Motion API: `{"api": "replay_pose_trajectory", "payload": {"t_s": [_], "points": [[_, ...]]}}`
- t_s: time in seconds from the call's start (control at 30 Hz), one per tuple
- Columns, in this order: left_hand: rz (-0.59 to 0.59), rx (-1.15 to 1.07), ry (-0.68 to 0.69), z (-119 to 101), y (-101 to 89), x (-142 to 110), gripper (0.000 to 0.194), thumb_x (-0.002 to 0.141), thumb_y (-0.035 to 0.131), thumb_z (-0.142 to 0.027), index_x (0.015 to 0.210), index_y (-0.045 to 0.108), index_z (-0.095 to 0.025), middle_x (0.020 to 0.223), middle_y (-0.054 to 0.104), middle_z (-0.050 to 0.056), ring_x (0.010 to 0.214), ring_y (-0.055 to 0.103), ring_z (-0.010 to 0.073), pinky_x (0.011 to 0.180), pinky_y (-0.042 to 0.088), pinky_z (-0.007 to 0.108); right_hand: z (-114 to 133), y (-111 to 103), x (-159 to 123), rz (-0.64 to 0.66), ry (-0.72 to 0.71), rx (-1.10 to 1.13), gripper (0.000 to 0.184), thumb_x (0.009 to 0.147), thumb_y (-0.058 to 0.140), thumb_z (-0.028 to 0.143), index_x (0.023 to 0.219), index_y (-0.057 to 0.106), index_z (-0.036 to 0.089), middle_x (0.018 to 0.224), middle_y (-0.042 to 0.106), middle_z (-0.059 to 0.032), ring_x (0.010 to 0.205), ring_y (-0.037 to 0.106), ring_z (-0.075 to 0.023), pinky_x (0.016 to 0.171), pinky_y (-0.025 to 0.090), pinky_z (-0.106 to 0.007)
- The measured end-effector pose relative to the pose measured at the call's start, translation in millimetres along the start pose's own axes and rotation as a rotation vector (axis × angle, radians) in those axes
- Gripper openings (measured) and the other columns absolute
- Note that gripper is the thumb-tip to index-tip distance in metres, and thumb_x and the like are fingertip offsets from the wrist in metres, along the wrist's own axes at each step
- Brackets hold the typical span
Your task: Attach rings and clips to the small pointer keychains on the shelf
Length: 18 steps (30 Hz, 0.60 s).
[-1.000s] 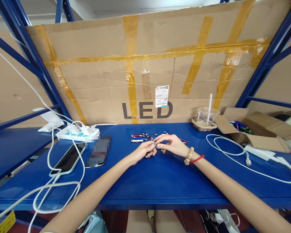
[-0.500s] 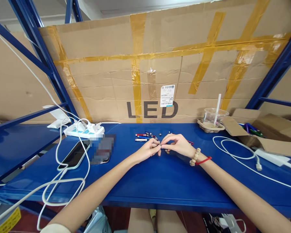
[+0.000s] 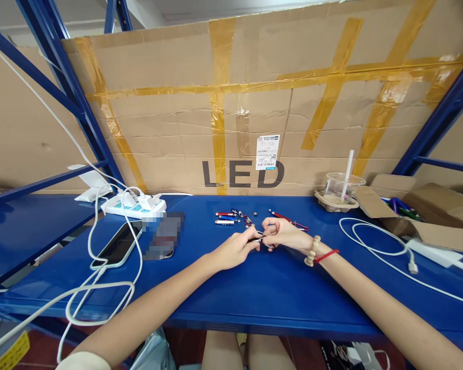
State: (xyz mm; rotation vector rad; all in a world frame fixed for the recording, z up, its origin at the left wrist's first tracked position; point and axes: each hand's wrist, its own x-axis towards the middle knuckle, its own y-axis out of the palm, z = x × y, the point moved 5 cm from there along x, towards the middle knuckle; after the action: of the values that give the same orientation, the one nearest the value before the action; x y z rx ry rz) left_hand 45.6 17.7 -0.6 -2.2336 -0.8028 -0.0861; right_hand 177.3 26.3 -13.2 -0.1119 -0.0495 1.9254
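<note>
Over the middle of the blue shelf top, my left hand [image 3: 239, 245] is closed, pinching a small slim dark-and-silver piece [image 3: 256, 239] between its fingertips. Close against it, my right hand [image 3: 283, 234] is also closed, with thumb and finger on the same piece's other end. Fingers hide most of that piece, so its kind cannot be told. Just behind lie several short metal tubes like small penlights: a red tube [image 3: 224, 214] and a silver tube [image 3: 224, 222] to the left, plus another red tube [image 3: 281, 216] behind my right hand. Small metal fittings [image 3: 248, 221] are scattered between them.
A white power strip [image 3: 135, 206] with cables and a phone [image 3: 119, 244] lie at left. On the right are a plastic cup [image 3: 341, 186] with a straw, a white cable [image 3: 378, 252] and an open cardboard box [image 3: 435, 210]. A large cardboard sheet [image 3: 170, 133] stands behind.
Both hands have shifted slightly down and the right one has turned. More of the dark-and-silver piece shows between the fingers, and the red tube behind the right hand is uncovered.
</note>
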Motion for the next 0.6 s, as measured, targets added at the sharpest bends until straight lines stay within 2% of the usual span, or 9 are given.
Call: {"api": "replay_pose_trajectory", "payload": {"t_s": [0.1,0.2,0.27,0.37,0.47,0.6], "points": [[0.03,0.063,-0.019,0.9,2.3,-3.2,0.022,0.088,0.033,-0.027,0.105,0.044,-0.02,0.095,0.059,0.003,0.089,0.056,0.0142,0.079,0.04,0.025,-2.6,1.7,-1.2,-0.032,0.059,-0.014,0.049,0.048,0.077,0.034,0.075,0.041,0.016,0.059,0.054,0.0055,0.046,0.053,-0.0069,0.043,0.044,-0.019],[-0.021,0.071,-0.014,3.8,0.6,-1.2,0.023,0.088,0.032,-0.027,0.105,0.047,-0.02,0.099,0.058,0.003,0.09,0.055,0.014,0.079,0.04,0.024,-0.1,2.9,-0.4,-0.099,0.024,-0.065,0.044,0.051,0.075,0.037,0.074,0.043,0.015,0.064,0.053,0.004,0.048,0.052,-0.0062,0.041,0.045,-0.018],[-0.084,0.063,-0.031,8.0,-1.7,2.5,0.023,0.089,0.031,-0.028,0.1,0.049,-0.019,0.089,0.059,0.002,0.081,0.055,0.0127,0.076,0.041,0.023,3.9,1.7,0.5,-0.174,-0.04,-0.118,0.041,0.055,0.073,0.039,0.076,0.047,0.015,0.064,0.054,0.0027,0.049,0.052,-0.0066,0.04,0.046,-0.018],[-0.168,0.037,-0.058,13.1,-4.4,8.1,0.024,0.089,0.03,-0.028,0.096,0.05,-0.017,0.078,0.056,0.001,0.07,0.053,0.011,0.07,0.04,0.022,13.7,-0.4,0.2,-0.242,-0.208,-0.206,0.033,0.062,0.068,0.04,0.078,0.056,0.013,0.068,0.056,-0.0011,0.051,0.054,-0.0087,0.042,0.049,-0.021],[-0.206,0.003,-0.078,13.4,-5.3,10.7,0.024,0.088,0.033,-0.029,0.095,0.051,-0.015,0.074,0.055,0.001,0.066,0.05,0.0104,0.065,0.039,0.021,22.4,-2.1,-2.4,-0.219,-0.356,-0.264,0.029,0.065,0.066,0.039,0.08,0.065,0.014,0.082,0.057,-0.0052,0.057,0.057,-0.0112,0.045,0.053,-0.024],[-0.186,-0.059,-0.099,10.0,-4.2,9.7,0.023,0.088,0.033,-0.028,0.094,0.05,-0.014,0.074,0.057,0.001,0.065,0.049,0.0103,0.063,0.038,0.021,27.1,-5.4,-5.0,-0.173,-0.393,-0.303,0.026,0.066,0.065,0.038,0.081,0.069,0.016,0.085,0.056,-0.0057,0.059,0.057,-0.0111,0.047,0.053,-0.025]]}}
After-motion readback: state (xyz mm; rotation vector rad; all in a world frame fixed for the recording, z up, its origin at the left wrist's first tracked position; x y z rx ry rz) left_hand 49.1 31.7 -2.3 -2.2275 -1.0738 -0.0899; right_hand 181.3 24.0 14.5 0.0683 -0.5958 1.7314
